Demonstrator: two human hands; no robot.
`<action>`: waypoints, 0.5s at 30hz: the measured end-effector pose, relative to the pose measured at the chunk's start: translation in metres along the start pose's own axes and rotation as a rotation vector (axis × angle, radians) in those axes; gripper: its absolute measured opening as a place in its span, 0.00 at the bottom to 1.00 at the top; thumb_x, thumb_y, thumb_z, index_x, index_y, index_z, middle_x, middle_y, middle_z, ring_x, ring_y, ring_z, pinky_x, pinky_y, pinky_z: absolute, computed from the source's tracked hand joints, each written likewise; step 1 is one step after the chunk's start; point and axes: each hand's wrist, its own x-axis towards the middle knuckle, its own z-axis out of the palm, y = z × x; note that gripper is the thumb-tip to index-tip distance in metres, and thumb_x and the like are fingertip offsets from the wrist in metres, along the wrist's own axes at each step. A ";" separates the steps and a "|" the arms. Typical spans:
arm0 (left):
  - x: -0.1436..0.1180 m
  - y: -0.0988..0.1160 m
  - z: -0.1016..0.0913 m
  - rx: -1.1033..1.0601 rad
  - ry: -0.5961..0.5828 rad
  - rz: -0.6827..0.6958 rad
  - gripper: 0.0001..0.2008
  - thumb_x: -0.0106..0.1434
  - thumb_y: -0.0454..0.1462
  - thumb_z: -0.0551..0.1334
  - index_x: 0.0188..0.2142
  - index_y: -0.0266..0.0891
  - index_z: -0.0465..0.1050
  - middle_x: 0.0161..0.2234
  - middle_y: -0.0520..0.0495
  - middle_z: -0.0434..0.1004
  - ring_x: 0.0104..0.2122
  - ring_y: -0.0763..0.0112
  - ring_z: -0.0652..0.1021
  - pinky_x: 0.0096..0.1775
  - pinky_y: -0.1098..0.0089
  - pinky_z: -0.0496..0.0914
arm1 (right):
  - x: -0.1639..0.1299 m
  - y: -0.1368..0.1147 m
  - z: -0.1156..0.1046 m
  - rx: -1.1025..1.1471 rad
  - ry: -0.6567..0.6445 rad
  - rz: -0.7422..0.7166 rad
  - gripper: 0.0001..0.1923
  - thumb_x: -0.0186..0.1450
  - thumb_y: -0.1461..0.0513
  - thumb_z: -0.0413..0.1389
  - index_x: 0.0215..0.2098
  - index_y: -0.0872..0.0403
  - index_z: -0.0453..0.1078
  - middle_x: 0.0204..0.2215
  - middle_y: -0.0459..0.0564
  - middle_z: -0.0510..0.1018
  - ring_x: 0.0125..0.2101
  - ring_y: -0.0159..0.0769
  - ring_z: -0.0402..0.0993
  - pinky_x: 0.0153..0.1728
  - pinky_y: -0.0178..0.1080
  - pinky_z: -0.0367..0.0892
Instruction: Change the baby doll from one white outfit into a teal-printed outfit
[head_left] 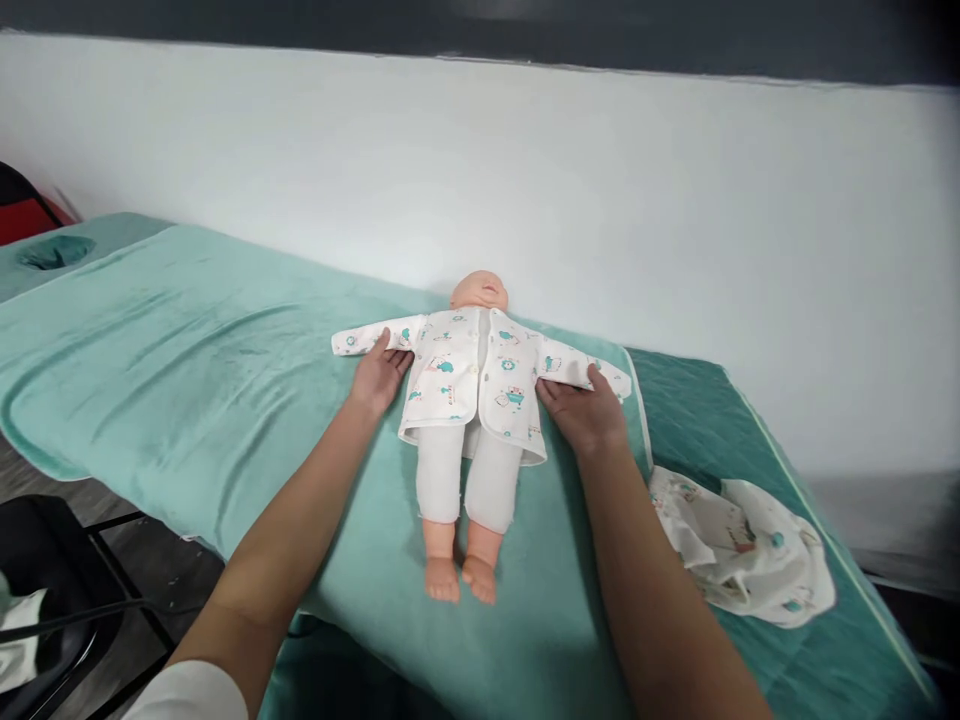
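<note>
A baby doll [480, 290] lies on its back, feet toward me, in white leggings [441, 475] with bare feet. It wears a white printed baby jacket [514, 375]; both sleeves stretch out sideways, and the front edges meet at the top and part lower down. My left hand [381, 375] rests against the lower edge of the sleeve on the left, palm up, thumb and fingers apart. Against the other sleeve lies my right hand [585, 408], also palm up, its fingers stretched toward the doll's side and its thumb raised over the sleeve. Neither hand is closed around the cloth.
A light green sheet [187, 350] covers most of the padded bed, which has a face hole [56, 252] at far left. On the dark green quilted cover [675, 400] at right lies a crumpled printed cloth [750, 550]. A white wall [480, 170] stands behind; a black chair [52, 570] is lower left.
</note>
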 end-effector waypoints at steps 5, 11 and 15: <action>0.022 0.028 -0.024 -0.031 0.215 0.216 0.07 0.70 0.38 0.58 0.40 0.36 0.71 0.41 0.41 0.80 0.44 0.67 0.81 0.51 0.63 0.76 | -0.004 -0.021 -0.027 0.112 0.215 -0.098 0.06 0.67 0.60 0.48 0.40 0.51 0.65 0.44 0.49 0.77 0.46 0.33 0.78 0.48 0.44 0.78; 0.021 0.042 -0.039 0.203 0.449 0.577 0.06 0.66 0.30 0.57 0.42 0.37 0.69 0.44 0.43 0.78 0.46 0.72 0.79 0.52 0.68 0.72 | -0.020 -0.013 -0.027 -0.298 0.455 -0.434 0.15 0.60 0.63 0.51 0.47 0.49 0.61 0.48 0.50 0.74 0.53 0.35 0.75 0.61 0.51 0.66; -0.009 0.030 -0.033 0.564 0.419 0.873 0.11 0.65 0.30 0.58 0.47 0.41 0.68 0.55 0.44 0.73 0.58 0.72 0.72 0.63 0.68 0.61 | -0.053 0.008 -0.003 -0.411 0.405 -0.587 0.34 0.59 0.59 0.60 0.61 0.49 0.55 0.66 0.55 0.61 0.67 0.38 0.58 0.69 0.55 0.49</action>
